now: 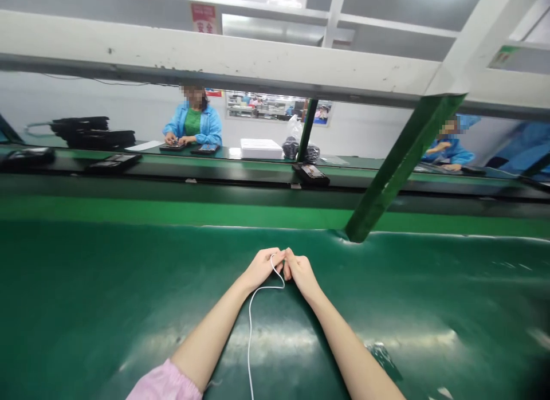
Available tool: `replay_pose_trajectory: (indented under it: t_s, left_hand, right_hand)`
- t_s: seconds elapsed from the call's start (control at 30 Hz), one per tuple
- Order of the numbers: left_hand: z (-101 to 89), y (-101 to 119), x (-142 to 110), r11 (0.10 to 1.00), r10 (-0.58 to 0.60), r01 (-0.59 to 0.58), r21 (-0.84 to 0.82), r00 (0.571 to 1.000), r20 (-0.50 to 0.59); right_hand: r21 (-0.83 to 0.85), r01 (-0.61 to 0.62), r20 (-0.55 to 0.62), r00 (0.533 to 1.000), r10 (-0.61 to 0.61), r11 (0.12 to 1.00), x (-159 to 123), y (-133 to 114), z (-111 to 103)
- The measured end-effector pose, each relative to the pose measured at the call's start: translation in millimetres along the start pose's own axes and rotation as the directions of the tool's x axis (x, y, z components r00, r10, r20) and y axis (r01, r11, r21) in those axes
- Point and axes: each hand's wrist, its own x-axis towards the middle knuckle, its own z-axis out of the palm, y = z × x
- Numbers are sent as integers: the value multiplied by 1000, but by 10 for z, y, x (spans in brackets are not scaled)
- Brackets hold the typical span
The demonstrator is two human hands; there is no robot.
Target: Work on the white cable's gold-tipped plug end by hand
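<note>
My left hand (265,266) is closed, with a thin white cable (250,331) passing up into its fingers. The cable makes a loop beside the thumb, then runs down toward the bottom edge of the view. My right hand (299,269) meets the left at the fingertips, its fingers pinched together. Whatever sits between the right fingertips is too small and hidden to make out. Both hands are just above or on the green tabletop (129,308); I cannot tell whether they touch it.
Beyond a raised green edge runs a dark conveyor belt (240,173) carrying black devices, one of them (311,174) ahead to the right. A slanted green post (387,171) stands on the table. Across the belt, a person in blue (200,122) handles devices. A circuit board piece (384,359) lies near my right forearm.
</note>
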Motion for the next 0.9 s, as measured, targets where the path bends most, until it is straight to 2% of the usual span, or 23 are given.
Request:
replay_pose_trajectory:
  t_s: [0.33, 0.9]
  left_hand:
    - [6, -21, 8, 999, -3, 2, -44, 1000, -20]
    - [30, -59, 34, 996, 41, -52, -68, 988, -151]
  right_hand:
    - [6, -25, 6, 1000, 25, 1000, 5, -16, -14]
    - [8, 19, -53, 998, -19, 1000, 12, -142, -11]
